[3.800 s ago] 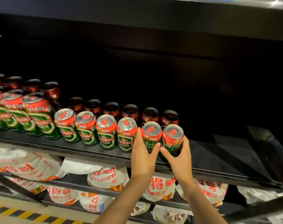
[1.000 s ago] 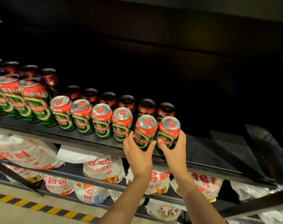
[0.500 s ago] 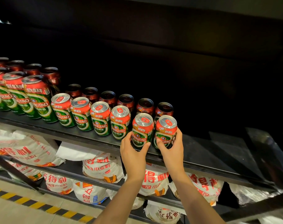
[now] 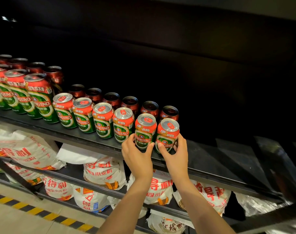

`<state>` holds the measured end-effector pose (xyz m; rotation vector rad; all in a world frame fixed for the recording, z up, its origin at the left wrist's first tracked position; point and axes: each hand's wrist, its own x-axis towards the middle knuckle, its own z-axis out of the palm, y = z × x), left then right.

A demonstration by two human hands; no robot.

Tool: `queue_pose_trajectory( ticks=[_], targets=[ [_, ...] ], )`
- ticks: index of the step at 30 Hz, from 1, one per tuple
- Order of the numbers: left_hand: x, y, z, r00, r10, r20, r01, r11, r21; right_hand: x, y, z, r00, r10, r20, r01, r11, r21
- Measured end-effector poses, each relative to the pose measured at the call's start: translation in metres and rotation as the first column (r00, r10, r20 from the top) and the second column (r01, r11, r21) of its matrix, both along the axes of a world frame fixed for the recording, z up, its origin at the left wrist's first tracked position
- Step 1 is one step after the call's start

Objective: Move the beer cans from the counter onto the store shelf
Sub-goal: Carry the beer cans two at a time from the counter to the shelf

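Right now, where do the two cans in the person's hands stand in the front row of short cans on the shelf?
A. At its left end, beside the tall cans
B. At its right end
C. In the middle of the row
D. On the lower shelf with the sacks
B: the left hand and right hand grip the last two cans, with only bare shelf to their right.

Front-row cans (image 4: 123, 125): red upper band, green lower body, white lettering, silver lids with red tabs. Tall cans (image 4: 40, 98) far left: same red-over-green pattern. Back-row cans (image 4: 149, 108): dark red in shadow. Shelf (image 4: 86, 137): black. Sacks (image 4: 105, 171) below: white with red characters, orange wheat motif. Floor stripe (image 4: 47, 215), near left: yellow and black diagonals on pale floor.
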<state>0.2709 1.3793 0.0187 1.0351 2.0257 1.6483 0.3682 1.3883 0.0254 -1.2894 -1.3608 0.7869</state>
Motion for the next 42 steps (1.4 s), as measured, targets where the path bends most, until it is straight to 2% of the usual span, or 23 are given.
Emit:
queue_pose_trajectory(
  ticks=[8, 16, 32, 38, 42],
  targets=[
    [-0.009, -0.010, -0.006, 0.994, -0.103, -0.017, 0.104, 0.994, 0.044, 0.002, 0.001, -0.004, 0.999, 0.016, 0.040, -0.016, 1.000, -0.006],
    [-0.006, -0.007, -0.002, 0.998, -0.044, 0.051, 0.041, 0.997, 0.058, 0.003, 0.000, 0.000, 1.000, 0.016, 0.024, -0.015, 1.000, -0.028],
    [-0.007, -0.009, 0.005, 0.998, -0.052, 0.045, 0.049, 0.996, 0.071, 0.000, -0.001, -0.003, 0.997, -0.009, 0.078, 0.010, 1.000, -0.010],
    [-0.021, -0.017, 0.003, 0.977, -0.201, 0.074, 0.198, 0.979, 0.045, -0.003, -0.004, 0.002, 0.994, -0.019, 0.106, 0.021, 0.999, -0.024],
    [-0.047, -0.020, 0.008, 0.894, -0.398, 0.208, 0.407, 0.913, -0.004, -0.006, -0.008, 0.007, 0.995, -0.025, 0.096, 0.028, 0.999, -0.037]
  ],
)
